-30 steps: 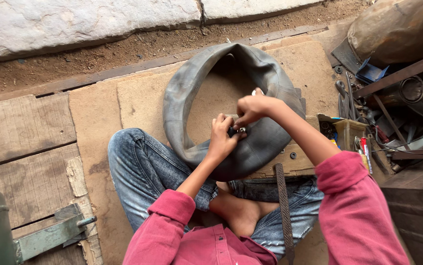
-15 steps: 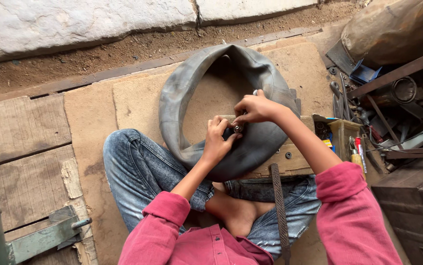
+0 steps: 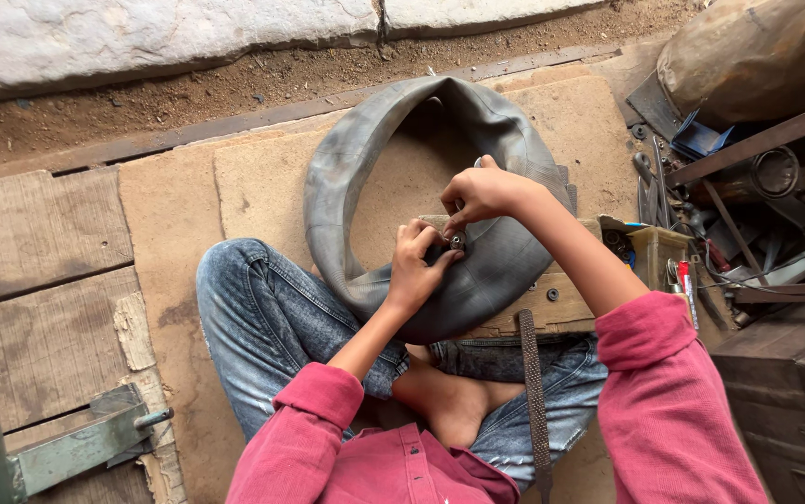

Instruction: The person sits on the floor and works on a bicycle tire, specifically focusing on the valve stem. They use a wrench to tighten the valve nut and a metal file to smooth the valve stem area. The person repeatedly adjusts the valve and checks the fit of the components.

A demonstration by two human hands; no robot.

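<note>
A grey rubber inner tube (image 3: 365,168) lies in a loop on the boards, its near part draped over my lap. Its small metal valve (image 3: 456,241) sticks up from the near right side. My left hand (image 3: 414,266) presses on the tube right beside the valve, fingertips touching it. From above, my right hand (image 3: 479,194) pinches the valve with thumb and fingers. I sit cross-legged in blue jeans and a pink shirt, one bare foot (image 3: 449,397) showing.
A wooden block (image 3: 561,303) with holes lies under the tube at right, a dark strap (image 3: 535,401) across my leg. Right of it are a small box of tools (image 3: 664,257), metal scrap (image 3: 757,187) and a brown sack (image 3: 757,51). A stone kerb (image 3: 169,37) runs along the top.
Both hands stay at the valve. The right hand's fingers have shifted slightly on it, and the view has drifted a little.
</note>
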